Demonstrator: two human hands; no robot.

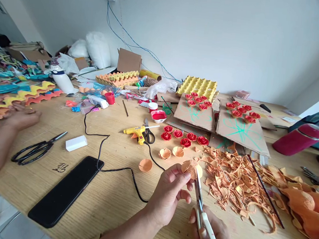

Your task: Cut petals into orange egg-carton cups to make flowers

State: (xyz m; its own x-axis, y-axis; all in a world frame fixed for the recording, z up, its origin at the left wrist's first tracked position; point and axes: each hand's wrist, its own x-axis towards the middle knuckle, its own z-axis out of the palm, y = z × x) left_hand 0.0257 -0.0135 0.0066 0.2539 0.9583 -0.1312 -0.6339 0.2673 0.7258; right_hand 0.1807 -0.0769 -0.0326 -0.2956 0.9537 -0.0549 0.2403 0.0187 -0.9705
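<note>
Between the thumb and fingers of my left hand (pixel 167 195) is an orange egg-carton cup (pixel 190 168), its bumpy outside facing me. My right hand (pixel 216 234) grips white-handled scissors (pixel 205 218), whose blades reach up to the cup's edge. Just beyond lie loose orange petal cups: one single cup (pixel 145 165), a layered one (pixel 165 153) and another shallow cup (pixel 178 151). Behind them several red-painted roses (pixel 186 142) rest on the table. A heap of orange carton scraps (pixel 235 183) spreads to the right of my hands.
A co-worker's hands (pixel 21 115) hold a yellow carton strip (pixel 17 98) at the left. Black scissors (pixel 36 151), a phone (pixel 66 191) and a corded yellow glue gun (pixel 139 132) lie on the table. Red paint (pixel 159 115) and rose-topped cardboard (pixel 241 129) stand farther back; a red bottle (pixel 300 138) lies right.
</note>
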